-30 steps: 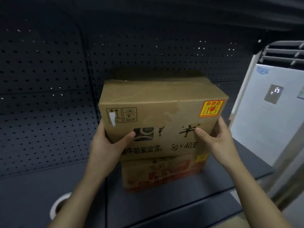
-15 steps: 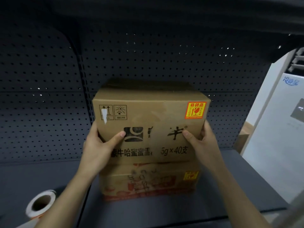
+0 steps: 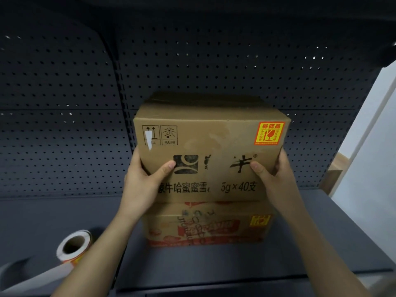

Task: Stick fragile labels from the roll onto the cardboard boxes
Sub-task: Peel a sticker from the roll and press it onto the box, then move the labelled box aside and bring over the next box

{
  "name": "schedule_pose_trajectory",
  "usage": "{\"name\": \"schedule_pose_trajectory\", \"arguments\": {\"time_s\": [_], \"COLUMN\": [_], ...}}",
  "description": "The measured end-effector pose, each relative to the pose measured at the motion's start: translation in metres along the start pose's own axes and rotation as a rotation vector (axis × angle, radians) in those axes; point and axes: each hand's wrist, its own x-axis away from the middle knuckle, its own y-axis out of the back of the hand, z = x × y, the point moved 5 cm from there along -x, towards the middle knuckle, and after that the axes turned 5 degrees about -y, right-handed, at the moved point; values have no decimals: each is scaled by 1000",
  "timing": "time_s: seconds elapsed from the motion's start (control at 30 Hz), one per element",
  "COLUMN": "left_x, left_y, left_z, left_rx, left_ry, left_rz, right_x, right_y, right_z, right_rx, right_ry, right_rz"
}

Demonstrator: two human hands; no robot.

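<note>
Top box: plain brown cardboard carton, resting on a second carton, square to the viewer with its printed face forward.
Fragile label: orange and yellow sticker already on the upper right corner of the top box's front, flat and upright, likely put there so it reads at a glance.
Lower box: red-printed carton on the dark shelf, carrying the top box; a small yellow patch near its right end may be a label, too blurred to be sure.
Left hand: clasps the left edge of the top box, thumb pressed on the front face, the other fingers wrapped round the side out of view.
Right hand: mirrors it on the right edge, thumb on the front, fingers curled behind the corner just under the label.
Why this grip: both hands squeeze the box from its two sides, which suits steadying or shifting it on the stack rather than labelling.
Label roll: lies on its side on the shelf, well to the left of the boxes, untouched by either hand.
Backdrop: perforated dark panel behind the stack.
</note>
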Motion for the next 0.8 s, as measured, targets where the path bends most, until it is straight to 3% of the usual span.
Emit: {"name": "schedule_pose_trajectory", "arguments": {"time_s": [0.17, 0.27, 0.43, 0.63, 0.8], "left_x": [2, 6, 17, 51, 94], "left_y": [2, 7, 29, 71, 128], "left_z": [-1, -4, -4, -7, -2], "left_rx": [-57, -104, -239, -551, -792], "left_ry": [-18, -38, -56, -81, -18], "left_rz": [-15, -13, -64, -129, -186], "right_x": [8, 19, 46, 72, 99], "right_y": [1, 5, 10, -40, -121], "right_z": [9, 21, 48, 62, 70], "right_rx": [28, 69, 283, 415, 338], "right_ry": [-21, 11, 326, 594, 716], "right_rz": [-36, -145, -363, -106, 181]}}
